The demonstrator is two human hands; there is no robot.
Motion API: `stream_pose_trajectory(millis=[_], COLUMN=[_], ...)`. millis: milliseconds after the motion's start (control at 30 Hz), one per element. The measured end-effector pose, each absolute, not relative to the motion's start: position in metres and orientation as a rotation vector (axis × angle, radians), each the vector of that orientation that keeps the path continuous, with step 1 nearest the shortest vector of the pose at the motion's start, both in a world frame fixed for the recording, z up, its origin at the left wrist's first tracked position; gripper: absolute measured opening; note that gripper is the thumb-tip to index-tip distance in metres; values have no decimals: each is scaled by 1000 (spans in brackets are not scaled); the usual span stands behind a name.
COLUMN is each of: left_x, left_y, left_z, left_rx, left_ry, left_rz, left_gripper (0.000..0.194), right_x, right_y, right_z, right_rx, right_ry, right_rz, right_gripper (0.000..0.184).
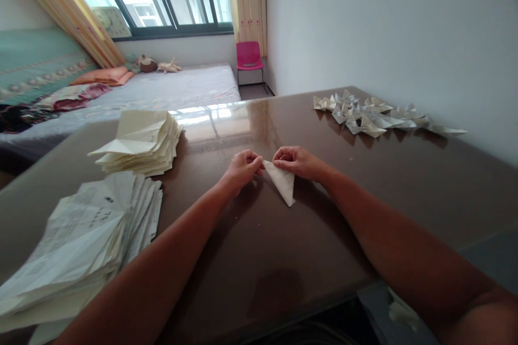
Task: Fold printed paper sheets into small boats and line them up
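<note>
A small piece of folded paper (282, 182), triangular and off-white, is held between my two hands just above the brown table (226, 275). My left hand (243, 168) pinches its upper left corner between thumb and fingers. On the upper right edge, my right hand (297, 161) grips the paper with the thumb in front and the fingers curled. One point of the triangle hangs down towards me. Its far side is hidden.
Two stacks of creased paper stand at the left, a cream stack (141, 143) behind a printed white stack (89, 242). Several folded paper shapes (364, 113) lie at the far right by the wall. Beyond the table are a bed (194, 83) and a pink chair (249, 56).
</note>
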State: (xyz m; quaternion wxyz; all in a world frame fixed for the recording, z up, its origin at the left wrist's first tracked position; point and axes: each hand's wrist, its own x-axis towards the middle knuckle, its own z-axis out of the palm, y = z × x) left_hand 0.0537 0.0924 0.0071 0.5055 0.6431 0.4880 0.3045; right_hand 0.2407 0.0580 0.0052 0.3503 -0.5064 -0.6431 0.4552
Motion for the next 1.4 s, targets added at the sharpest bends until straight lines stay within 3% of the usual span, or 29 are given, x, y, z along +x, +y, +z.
stream_pose_trajectory(millis=[267, 433, 600, 700, 967, 1100, 1167, 1400], left_x=[40, 33, 31, 31, 21, 36, 46, 49], left_y=[94, 103, 110, 110, 109, 86, 76, 73], left_z=[17, 10, 0, -1, 9, 9, 6, -4], left_rx=[1639, 1511, 1349, 1366, 2261, 2805, 2908, 2944], left_ry=[937, 994, 1063, 1102, 1328, 1129, 936, 927], left_rz=[453, 668, 842, 887, 414, 562, 472, 413], left_gripper=[24, 30, 39, 40, 33, 28, 32, 37], right_x=[242, 252, 265, 263, 257, 253, 252, 253], right_y=[59, 65, 68, 66, 64, 64, 64, 58], right_z=[3, 4, 5, 5, 0, -6, -7, 4], right_rx=[-1285, -1529, -1668, -1601, -1513, -1540, -1574, -1689], right_ry=[-1892, -1738, -1470, -1433, -1488, -1661, -1717, -1825], right_rz=[935, 707, 1046, 1160, 1170, 1054, 979, 829], right_gripper=[30, 34, 44, 35, 11, 11, 13, 16])
